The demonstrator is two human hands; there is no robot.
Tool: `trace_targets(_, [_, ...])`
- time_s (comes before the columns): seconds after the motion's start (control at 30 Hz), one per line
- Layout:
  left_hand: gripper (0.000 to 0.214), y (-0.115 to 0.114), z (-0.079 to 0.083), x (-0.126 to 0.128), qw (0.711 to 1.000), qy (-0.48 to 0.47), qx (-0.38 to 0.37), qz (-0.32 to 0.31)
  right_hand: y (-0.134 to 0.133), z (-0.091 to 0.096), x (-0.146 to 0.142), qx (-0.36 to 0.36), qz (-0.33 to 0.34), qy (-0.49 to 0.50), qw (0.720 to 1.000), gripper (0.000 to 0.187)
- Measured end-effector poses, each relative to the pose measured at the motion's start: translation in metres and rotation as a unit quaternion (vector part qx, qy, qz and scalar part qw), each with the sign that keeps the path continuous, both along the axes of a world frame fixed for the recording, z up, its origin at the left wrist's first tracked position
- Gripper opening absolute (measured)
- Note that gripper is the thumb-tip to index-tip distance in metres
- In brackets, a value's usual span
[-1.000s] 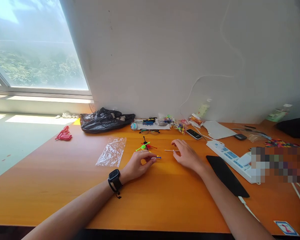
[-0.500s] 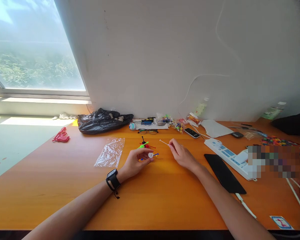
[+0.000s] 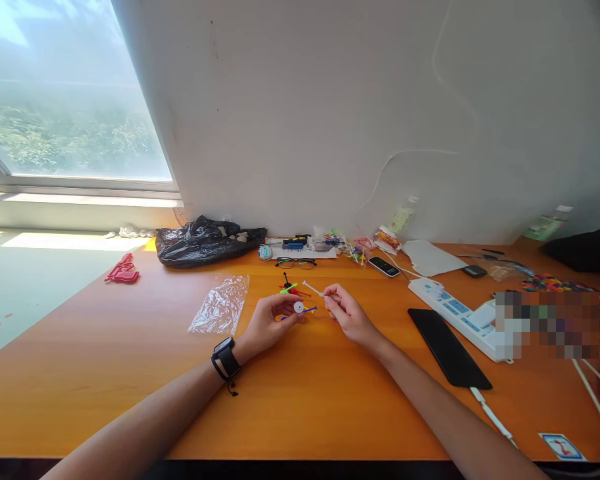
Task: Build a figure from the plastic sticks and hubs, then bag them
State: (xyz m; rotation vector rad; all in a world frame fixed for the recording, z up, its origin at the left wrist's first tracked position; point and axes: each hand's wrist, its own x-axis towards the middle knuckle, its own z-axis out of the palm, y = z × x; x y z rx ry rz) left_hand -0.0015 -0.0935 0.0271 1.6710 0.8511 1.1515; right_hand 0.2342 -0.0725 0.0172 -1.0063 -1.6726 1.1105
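Between the thumb and fingers of my left hand (image 3: pixel 273 321) is a small white disc (image 3: pixel 299 307) with a hole in its middle. A blue plastic piece (image 3: pixel 309 309) points to the right just beside the disc; whether it is joined to it I cannot tell. My right hand (image 3: pixel 347 312) pinches one end of a thin white plastic stick (image 3: pixel 313 288), its free end pointing up and left. Behind my left fingers lie a green arrow-shaped piece (image 3: pixel 289 289), a black one (image 3: pixel 286 277) and a red one (image 3: pixel 300 291), partly hidden.
A clear plastic bag (image 3: pixel 221 305) lies left of my left hand. Farther back are a black plastic bag (image 3: pixel 205 243), eyeglasses (image 3: pixel 296 263) and a phone (image 3: pixel 384 267). To the right are a white power strip (image 3: pixel 457 313) and a black slab (image 3: pixel 447 347) with a cable.
My right hand has moved left and slightly down, bringing the white stick closer to the disc. My left hand has shifted only a little to the left.
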Motion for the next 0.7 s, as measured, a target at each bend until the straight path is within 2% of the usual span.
trace_targets(0.17, [0.035,0.002,0.0,-0.001,0.999,0.027,0.046,0.009,-0.011,0.001,-0.013,-0.031,0.034,0.045,0.998,0.038])
trace_targets(0.33, [0.028,0.001,0.0,0.0,0.993,0.052,0.103,0.024,-0.019,0.003,-0.016,0.023,0.046,-0.009,0.999,0.03])
trace_targets(0.47, [0.023,-0.001,0.0,0.001,0.988,0.062,0.138,0.004,-0.021,0.001,-0.018,0.043,0.045,-0.043,0.997,0.027])
trace_targets(0.7, [0.017,-0.002,0.001,0.0,0.979,0.07,0.191,0.028,-0.025,0.003,-0.019,0.08,0.049,-0.082,0.992,0.024])
